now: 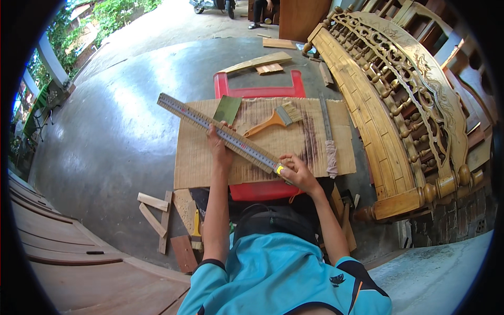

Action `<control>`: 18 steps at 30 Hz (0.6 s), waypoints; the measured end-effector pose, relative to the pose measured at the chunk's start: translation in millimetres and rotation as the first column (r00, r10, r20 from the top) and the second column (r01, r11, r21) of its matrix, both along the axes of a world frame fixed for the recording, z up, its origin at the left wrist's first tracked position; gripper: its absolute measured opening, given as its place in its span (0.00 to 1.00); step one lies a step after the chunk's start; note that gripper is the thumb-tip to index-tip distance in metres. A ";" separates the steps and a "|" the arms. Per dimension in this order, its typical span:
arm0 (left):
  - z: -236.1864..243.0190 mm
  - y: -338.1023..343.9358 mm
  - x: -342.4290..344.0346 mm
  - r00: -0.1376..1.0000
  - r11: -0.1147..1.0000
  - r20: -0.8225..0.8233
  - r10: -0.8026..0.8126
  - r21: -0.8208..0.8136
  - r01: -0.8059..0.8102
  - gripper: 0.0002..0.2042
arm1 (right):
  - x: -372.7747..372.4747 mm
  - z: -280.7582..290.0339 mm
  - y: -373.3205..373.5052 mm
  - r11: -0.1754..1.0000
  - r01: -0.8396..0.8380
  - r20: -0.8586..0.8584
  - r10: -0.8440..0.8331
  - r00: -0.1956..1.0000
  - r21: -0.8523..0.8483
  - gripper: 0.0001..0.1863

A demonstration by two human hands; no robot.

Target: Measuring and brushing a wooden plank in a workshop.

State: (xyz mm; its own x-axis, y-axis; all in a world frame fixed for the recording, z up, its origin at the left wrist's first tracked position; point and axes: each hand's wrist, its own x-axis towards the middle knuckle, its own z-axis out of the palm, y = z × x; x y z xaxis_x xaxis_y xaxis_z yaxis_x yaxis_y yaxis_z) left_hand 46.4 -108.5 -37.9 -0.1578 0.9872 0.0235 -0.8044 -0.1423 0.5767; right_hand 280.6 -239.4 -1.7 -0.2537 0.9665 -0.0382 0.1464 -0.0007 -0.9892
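A thin wooden strip (167, 102) lies slanted above the cardboard, with a white tape measure blade (243, 145) stretched along its face. My left hand (219, 147) is closed around the strip near its middle, under the blade. At the lower right end my right hand (298, 172) grips the tape measure, whose yellow part shows by the fingers. Beyond the strip, a wide paintbrush (273, 119) with an orange handle and a green sheet (227, 109), possibly sandpaper, lie on the cardboard (202, 173). A long flat metal tool (326, 126) with a cloth-wrapped handle lies to the right.
The cardboard rests on a red plastic stool (257, 191). Wood offcuts (153, 201) and a yellow-handled brush (197, 228) lie on the floor at left. A carved wooden bench (375, 126) stands at right. Boards (257, 62) lie beyond the stool; a person's legs (256, 14) show farther off.
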 end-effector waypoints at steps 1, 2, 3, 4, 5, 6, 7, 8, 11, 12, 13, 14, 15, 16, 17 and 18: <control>0.1 1.1 -1.3 0.999 0.998 0.023 -0.045 0.032 0.044 0.17 | 0.4 0.9 0.2 1.000 -0.010 0.003 0.010 1.000 0.003 0.30; -0.6 0.6 -1.9 0.997 0.998 0.044 -0.060 0.005 0.059 0.16 | 0.5 1.4 -0.5 1.000 -0.013 -0.009 0.013 1.000 -0.010 0.30; -0.5 0.6 -2.0 0.996 0.996 0.044 -0.077 0.041 0.075 0.16 | 0.9 2.1 -0.3 1.000 -0.018 -0.024 0.017 1.000 -0.024 0.30; -0.2 0.2 -2.2 0.997 0.998 0.046 -0.059 0.026 0.058 0.16 | 1.2 2.8 -0.3 0.999 -0.027 -0.040 0.026 0.999 -0.036 0.30; 0.1 -0.7 -2.0 0.998 0.999 0.045 -0.046 0.000 0.046 0.16 | 1.4 3.3 -0.4 0.999 -0.026 -0.044 0.024 0.999 -0.044 0.31; 1.0 -1.2 -1.7 0.998 0.999 0.048 -0.040 0.012 0.040 0.16 | 1.6 3.9 -0.3 0.998 -0.028 -0.046 0.026 0.999 -0.051 0.32; 1.4 -2.3 -1.2 0.998 0.999 0.050 -0.041 0.013 0.041 0.16 | 1.7 4.3 -0.6 0.998 -0.033 -0.061 0.029 0.998 -0.054 0.32; 2.1 -2.9 -0.8 0.997 0.999 0.056 -0.044 0.018 0.043 0.16 | 1.5 4.8 -0.7 0.999 -0.039 0.006 0.039 0.999 -0.025 0.33; 3.4 -3.6 -0.5 0.997 0.998 0.062 -0.048 0.037 0.046 0.16 | 1.1 7.3 -2.4 0.997 -0.062 0.145 0.053 0.988 0.053 0.36; 3.3 -3.6 -0.8 0.997 0.998 0.062 -0.050 0.033 0.048 0.15 | 1.1 8.6 -3.1 0.996 -0.065 0.177 0.053 0.983 0.063 0.37; 3.0 -3.2 -1.2 0.996 0.998 0.066 -0.053 0.034 0.051 0.15 | 1.1 10.2 -3.8 0.995 -0.068 0.220 0.051 0.974 0.070 0.38; 2.3 -2.9 -1.6 0.996 0.998 0.073 -0.059 0.030 0.057 0.15 | 1.4 12.3 -4.3 0.998 -0.063 0.167 0.059 0.984 0.021 0.38; 1.5 -2.6 -1.7 0.996 0.997 0.070 -0.063 0.043 0.060 0.15 | 1.9 14.7 -4.5 0.998 -0.060 0.123 0.063 0.990 -0.030 0.39; 1.0 -2.1 -1.8 0.995 0.997 0.067 -0.068 0.052 0.065 0.15 | 1.8 17.3 -4.6 0.996 -0.064 0.071 0.068 0.995 -0.064 0.39; 0.6 -1.8 -1.9 0.995 0.996 0.067 -0.074 0.046 0.071 0.15 | 1.6 20.1 -5.1 0.996 -0.062 0.096 0.069 0.993 -0.071 0.40; 0.5 -1.5 -1.5 0.995 0.998 0.073 -0.065 0.018 0.063 0.16 | 1.1 23.2 -5.0 0.996 -0.066 0.113 0.072 0.991 -0.059 0.40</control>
